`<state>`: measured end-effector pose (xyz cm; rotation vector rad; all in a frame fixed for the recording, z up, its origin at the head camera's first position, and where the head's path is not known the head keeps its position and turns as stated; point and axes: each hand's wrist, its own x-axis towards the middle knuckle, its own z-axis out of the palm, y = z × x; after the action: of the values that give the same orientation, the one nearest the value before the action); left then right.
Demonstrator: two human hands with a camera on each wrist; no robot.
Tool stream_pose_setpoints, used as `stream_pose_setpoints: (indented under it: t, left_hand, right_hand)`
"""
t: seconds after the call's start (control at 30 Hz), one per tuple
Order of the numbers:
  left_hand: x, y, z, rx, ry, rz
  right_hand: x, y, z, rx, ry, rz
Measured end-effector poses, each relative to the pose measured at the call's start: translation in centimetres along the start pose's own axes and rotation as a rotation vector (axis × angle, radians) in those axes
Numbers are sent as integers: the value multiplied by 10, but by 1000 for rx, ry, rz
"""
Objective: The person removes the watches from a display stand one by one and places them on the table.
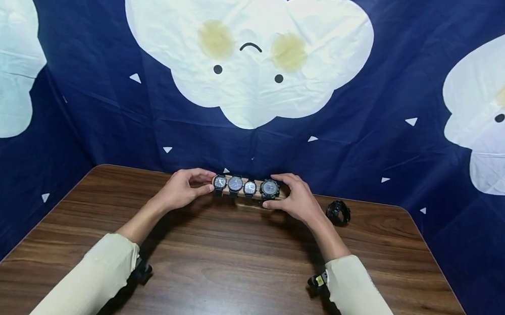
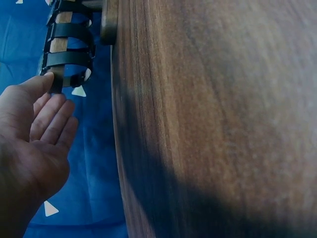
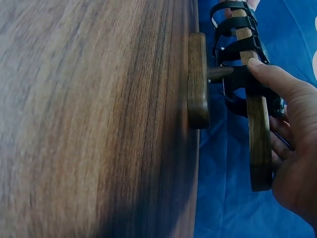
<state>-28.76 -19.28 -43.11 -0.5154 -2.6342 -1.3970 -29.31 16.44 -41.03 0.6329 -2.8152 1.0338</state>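
Observation:
A wooden watch stand with a crossbar on a short post and a flat base stands at the table's far edge. Several dark-strapped watches hang along the bar, including a round one and a square one. My left hand pinches the bar's left end, thumb in front, beside the leftmost watch. At the other side, my right hand holds the large round watch on the bar. Its thumb presses the strap while the other fingers reach behind, partly hidden.
Another black watch lies on the wooden table, right of my right hand. A dark blue cloth with white cloud shapes hangs close behind the far edge and along both sides.

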Motion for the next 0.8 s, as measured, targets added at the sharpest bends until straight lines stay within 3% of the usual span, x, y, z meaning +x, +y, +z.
stream_pose_setpoints:
  t: [0.8]
  left_hand:
    - [1,0,0,9,0,-6]
  right_hand:
    - [0,1,1,8,18,-41]
